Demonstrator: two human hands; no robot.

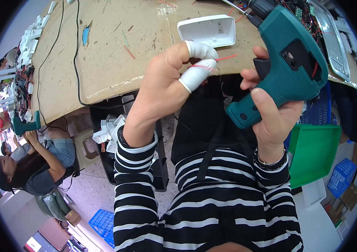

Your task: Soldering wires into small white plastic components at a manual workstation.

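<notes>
My right hand (273, 119) is wrapped around the handle of a teal cordless screwdriver (285, 35), with fingers near its black trigger. The tool is tilted, its black chuck and metal bit toward the upper edge, and a dark recess shows in its side. My left hand (159, 86) wears white finger cots on thumb and forefinger. These two are pinched on a thin red wire (229, 56), whose end sticks out to the right. Just beyond my left fingertips, a white plastic housing (207, 31) lies on the table with its hollow side showing.
Black cables (76, 63) run across the worn brown table (111, 50). White parts line its left edge; circuit boards and a clear tray (334, 46) sit at the right. Below are a black bin (159, 168) and a green crate (315, 155). A co-worker (48, 168) holds another teal screwdriver (25, 125).
</notes>
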